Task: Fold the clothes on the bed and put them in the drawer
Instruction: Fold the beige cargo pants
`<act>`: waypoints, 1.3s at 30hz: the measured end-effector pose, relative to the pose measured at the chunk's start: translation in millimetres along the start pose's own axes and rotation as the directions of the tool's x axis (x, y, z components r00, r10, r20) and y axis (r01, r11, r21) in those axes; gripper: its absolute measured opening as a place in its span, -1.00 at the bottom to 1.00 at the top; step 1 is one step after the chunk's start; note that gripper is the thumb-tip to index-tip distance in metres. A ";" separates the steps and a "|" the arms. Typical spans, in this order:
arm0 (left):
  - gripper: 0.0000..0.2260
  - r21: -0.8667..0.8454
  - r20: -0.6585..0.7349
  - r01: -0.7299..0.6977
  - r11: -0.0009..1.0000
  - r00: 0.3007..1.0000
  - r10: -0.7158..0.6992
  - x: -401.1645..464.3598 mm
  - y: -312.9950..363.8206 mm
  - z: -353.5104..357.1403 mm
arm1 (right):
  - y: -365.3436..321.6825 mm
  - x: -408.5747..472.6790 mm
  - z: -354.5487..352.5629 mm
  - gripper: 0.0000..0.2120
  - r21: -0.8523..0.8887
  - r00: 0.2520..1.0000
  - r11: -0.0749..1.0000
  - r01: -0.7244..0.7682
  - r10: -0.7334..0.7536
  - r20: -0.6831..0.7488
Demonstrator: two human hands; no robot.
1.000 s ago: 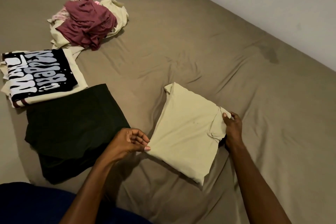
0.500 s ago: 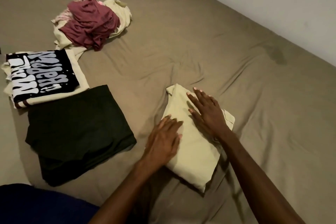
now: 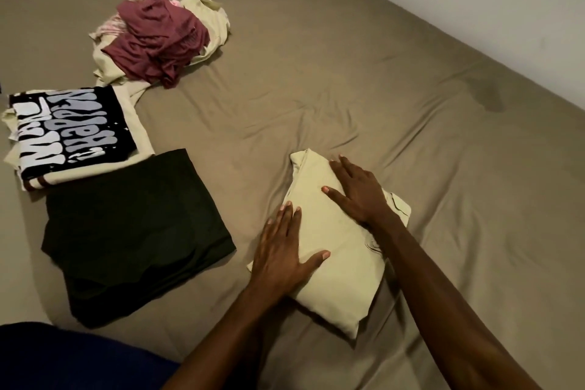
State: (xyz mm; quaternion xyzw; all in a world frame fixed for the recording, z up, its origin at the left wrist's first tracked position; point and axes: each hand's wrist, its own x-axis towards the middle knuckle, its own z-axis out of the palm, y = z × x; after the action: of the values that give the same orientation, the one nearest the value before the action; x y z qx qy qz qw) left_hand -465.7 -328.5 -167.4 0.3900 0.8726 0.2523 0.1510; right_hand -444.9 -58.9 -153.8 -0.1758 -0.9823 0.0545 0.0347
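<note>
A cream garment (image 3: pixel 340 258), folded into a narrow block, lies on the tan bed sheet (image 3: pixel 348 79) in front of me. My left hand (image 3: pixel 283 252) lies flat on its near left part, fingers straight. My right hand (image 3: pixel 356 190) presses flat on its far half. To the left sit a folded dark green garment (image 3: pixel 133 231) and a folded cream shirt with a black printed panel (image 3: pixel 72 133). No drawer is in view.
An unfolded heap of maroon, pink and cream clothes (image 3: pixel 158 38) sits at the far left of the bed. A white wall (image 3: pixel 490 9) runs along the bed's right side. A dark stain (image 3: pixel 489 98) marks the sheet near the wall.
A second ago both hands pinched the cream garment's side edges. They folded it narrower and now lie flat on top; the left hand has slid a little along it.
</note>
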 end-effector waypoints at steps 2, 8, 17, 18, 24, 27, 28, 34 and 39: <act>-0.10 -0.145 -0.036 0.060 0.988 0.997 -0.066 -24.2 -11.7 0.1 | 13.5 -8.6 -10.1 -0.32 -0.039 0.996 0.995 -0.088 0.086 -0.037; -0.22 -0.260 -0.191 0.215 0.941 0.944 -0.268 -45.4 -26.0 -14.2 | 39.0 -19.9 -24.3 -0.34 0.081 0.973 0.970 -0.229 0.225 0.060; -0.31 -0.531 0.272 0.496 0.687 0.868 -0.415 -13.7 -31.5 -48.3 | 33.0 -7.8 -50.6 -0.51 0.464 0.906 0.782 -0.417 0.316 0.281; -0.38 -0.594 0.257 0.475 0.649 0.877 -0.407 -11.3 -30.3 -53.5 | 34.6 -9.9 -53.9 -0.50 0.523 0.897 0.729 -0.442 0.340 0.283; -0.73 -0.935 0.125 0.290 0.204 0.807 -0.578 10.5 -19.4 -66.0 | 51.2 -59.8 -34.2 -0.50 0.694 0.769 0.433 -0.574 0.576 0.277; -0.61 -0.817 0.104 0.413 0.403 0.792 -0.601 16.4 -21.9 -41.3 | 62.0 -77.6 -26.9 -0.50 0.736 0.758 0.312 -0.600 0.515 0.400; -0.57 -0.755 0.063 0.430 0.496 0.800 -0.597 16.4 -21.2 -37.8 | 62.4 -78.9 -31.0 -0.52 0.745 0.769 0.296 -0.597 0.474 0.429; -0.69 -0.685 -0.053 0.367 0.629 0.836 -0.546 18.6 -10.7 -36.7 | 55.3 -73.6 -47.2 -0.64 0.781 0.809 0.325 -0.534 0.465 0.360; -0.74 -0.760 -0.194 0.228 0.609 0.814 -0.548 18.2 -20.8 -59.9 | 22.5 -57.0 -53.1 -0.78 0.879 0.849 0.266 -0.395 0.471 0.239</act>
State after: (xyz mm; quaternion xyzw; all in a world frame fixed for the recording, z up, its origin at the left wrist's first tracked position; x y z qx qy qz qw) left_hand -517.7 -345.9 -130.6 0.0356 0.7829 0.6015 0.1548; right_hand -379.3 -52.8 -106.6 -0.3906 -0.7022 0.5780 0.1424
